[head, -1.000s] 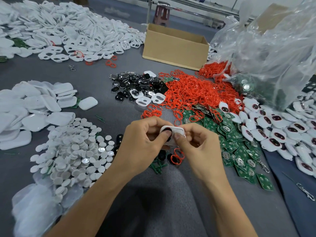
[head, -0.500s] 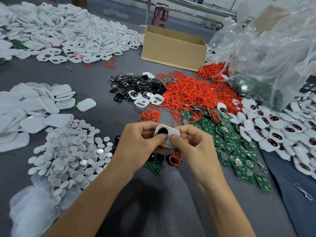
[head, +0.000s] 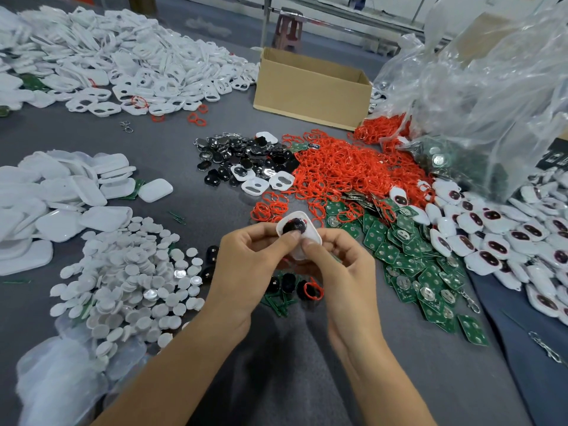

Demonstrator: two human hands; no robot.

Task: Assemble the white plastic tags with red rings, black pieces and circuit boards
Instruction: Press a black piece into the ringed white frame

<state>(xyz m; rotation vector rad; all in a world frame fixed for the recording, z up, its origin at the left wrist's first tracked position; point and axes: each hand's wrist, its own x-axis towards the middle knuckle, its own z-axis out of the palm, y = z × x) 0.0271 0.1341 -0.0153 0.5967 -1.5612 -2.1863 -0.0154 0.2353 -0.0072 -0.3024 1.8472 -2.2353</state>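
Open cardboard box (head: 310,90) at table's far side, beside crumpled clear plastic bag (head: 491,96) at right. Grey table surface (head: 190,142). Stool (head: 289,29) on floor beyond. Metal keychain clasps: one (head: 127,127) far left, one (head: 470,302) right.

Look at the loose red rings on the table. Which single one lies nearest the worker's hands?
The lone red ring just below the right hand, beside the black pieces. The other rings lie heaped farther off, beyond the hands.

Bare desk (head: 184,142) lies open at ten o'clock; red rings (head: 344,170) and circuit boards (head: 408,259) crowd two o'clock.
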